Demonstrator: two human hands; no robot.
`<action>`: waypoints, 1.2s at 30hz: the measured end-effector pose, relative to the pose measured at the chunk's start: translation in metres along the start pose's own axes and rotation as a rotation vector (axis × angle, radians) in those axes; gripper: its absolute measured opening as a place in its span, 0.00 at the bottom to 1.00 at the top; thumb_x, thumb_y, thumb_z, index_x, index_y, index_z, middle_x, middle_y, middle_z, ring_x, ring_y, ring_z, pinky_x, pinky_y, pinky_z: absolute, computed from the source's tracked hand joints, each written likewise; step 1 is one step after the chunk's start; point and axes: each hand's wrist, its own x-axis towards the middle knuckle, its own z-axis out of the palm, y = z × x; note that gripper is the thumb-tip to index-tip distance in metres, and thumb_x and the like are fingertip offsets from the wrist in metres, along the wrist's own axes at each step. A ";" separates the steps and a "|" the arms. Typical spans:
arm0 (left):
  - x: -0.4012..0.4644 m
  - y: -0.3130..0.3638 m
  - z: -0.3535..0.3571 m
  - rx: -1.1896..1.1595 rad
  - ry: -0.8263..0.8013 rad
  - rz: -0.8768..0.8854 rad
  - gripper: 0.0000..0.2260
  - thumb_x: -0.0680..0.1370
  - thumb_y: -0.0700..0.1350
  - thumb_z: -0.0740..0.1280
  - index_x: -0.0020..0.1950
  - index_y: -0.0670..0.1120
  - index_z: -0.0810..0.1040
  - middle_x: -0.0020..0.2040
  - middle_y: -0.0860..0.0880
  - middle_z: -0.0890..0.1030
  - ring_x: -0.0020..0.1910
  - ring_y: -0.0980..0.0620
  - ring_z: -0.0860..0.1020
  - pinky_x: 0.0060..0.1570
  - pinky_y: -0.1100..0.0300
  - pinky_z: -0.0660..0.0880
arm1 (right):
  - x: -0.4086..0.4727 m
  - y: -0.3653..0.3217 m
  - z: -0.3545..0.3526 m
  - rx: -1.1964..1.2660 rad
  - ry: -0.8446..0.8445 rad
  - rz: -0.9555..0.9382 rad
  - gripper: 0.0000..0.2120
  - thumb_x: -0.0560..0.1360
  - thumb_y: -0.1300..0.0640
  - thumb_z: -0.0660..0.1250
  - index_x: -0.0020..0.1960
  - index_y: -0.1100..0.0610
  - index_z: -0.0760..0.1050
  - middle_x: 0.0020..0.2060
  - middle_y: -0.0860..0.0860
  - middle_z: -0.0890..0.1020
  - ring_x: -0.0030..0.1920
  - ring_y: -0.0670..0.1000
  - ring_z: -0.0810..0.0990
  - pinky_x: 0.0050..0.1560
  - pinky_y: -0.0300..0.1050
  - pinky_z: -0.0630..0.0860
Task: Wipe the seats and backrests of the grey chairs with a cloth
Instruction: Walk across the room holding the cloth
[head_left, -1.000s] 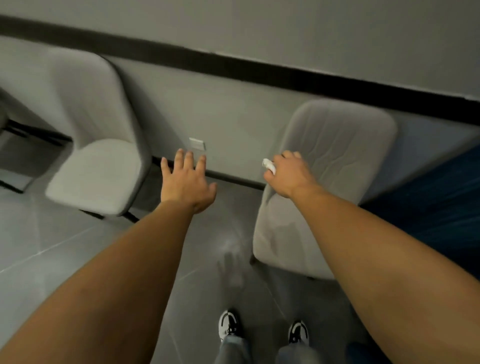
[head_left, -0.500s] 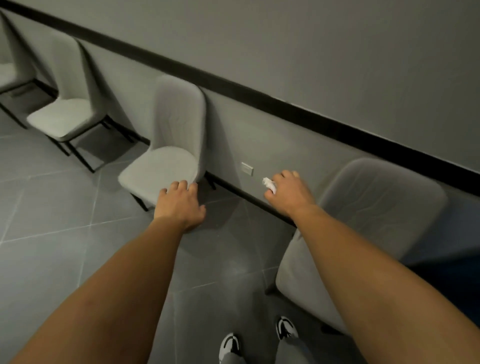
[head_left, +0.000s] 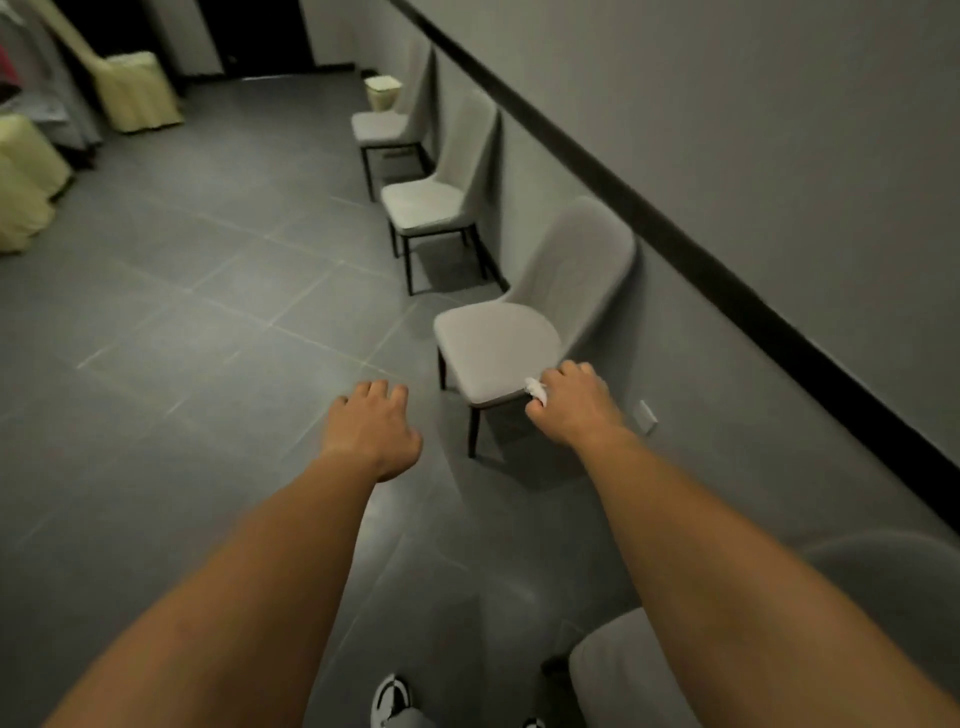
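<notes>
grey tiled floor (head_left: 208, 322), chairs (head_left: 498, 338) along wall; right hand (head_left: 576, 405) grips cloth (head_left: 537, 391), left hand (head_left: 371, 426) relaxed.

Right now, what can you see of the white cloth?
The small white crumpled cloth is bunched in the grip of the right hand, whose fingers curl round it. Only a little wad shows, poking out at the thumb side; the rest is hidden in the fist. It looks soft, like fabric or tissue. In the picture it overlaps the near edge of the closest grey padded chair's seat; whether it touches the seat cannot be told.
</notes>
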 end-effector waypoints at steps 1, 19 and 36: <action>-0.012 -0.006 0.002 -0.001 -0.014 -0.026 0.27 0.75 0.61 0.56 0.70 0.49 0.64 0.69 0.46 0.69 0.68 0.45 0.65 0.61 0.47 0.67 | 0.001 -0.011 0.002 0.004 -0.006 -0.042 0.20 0.74 0.45 0.60 0.59 0.56 0.77 0.56 0.56 0.77 0.57 0.60 0.73 0.59 0.53 0.72; -0.052 -0.122 0.048 0.000 -0.155 -0.129 0.27 0.74 0.58 0.59 0.70 0.47 0.64 0.67 0.44 0.69 0.66 0.42 0.66 0.56 0.45 0.69 | -0.007 -0.162 0.066 0.034 -0.099 -0.177 0.21 0.76 0.45 0.59 0.61 0.57 0.75 0.57 0.58 0.76 0.59 0.60 0.72 0.58 0.54 0.70; 0.020 -0.115 0.084 -0.041 -0.229 0.163 0.27 0.73 0.58 0.57 0.69 0.47 0.65 0.66 0.43 0.70 0.65 0.42 0.67 0.56 0.45 0.69 | 0.014 -0.159 0.098 -0.011 -0.147 0.025 0.19 0.75 0.45 0.61 0.58 0.56 0.76 0.55 0.56 0.76 0.58 0.59 0.72 0.55 0.53 0.70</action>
